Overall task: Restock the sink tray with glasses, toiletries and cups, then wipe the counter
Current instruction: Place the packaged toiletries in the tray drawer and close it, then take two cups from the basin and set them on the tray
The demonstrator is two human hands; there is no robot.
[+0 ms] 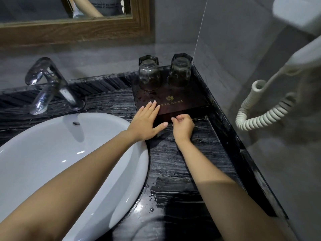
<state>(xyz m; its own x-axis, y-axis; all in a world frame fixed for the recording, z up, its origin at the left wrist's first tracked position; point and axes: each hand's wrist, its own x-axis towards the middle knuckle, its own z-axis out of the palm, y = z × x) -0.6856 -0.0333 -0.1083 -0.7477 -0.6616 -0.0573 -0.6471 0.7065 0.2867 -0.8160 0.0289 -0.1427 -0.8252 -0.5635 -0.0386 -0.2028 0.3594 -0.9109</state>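
A dark brown tray (189, 100) with a gold logo lies in the back right corner of the black marble counter (184, 164). Two clear glasses stand upside down along its far edge, one on the left (149, 73) and one on the right (180, 70). My left hand (147, 121) lies flat with spread fingers on the tray's near left corner. My right hand (183, 126) is curled at the tray's near edge, fingertips pinching the rim. Water drops speckle the tray.
A white basin (57, 153) fills the left, with a chrome tap (46, 84) behind it. A wood-framed mirror (73, 26) hangs above. A wall hairdryer with a coiled cord (260, 108) hangs at the right. Water lies on the counter near the basin's rim.
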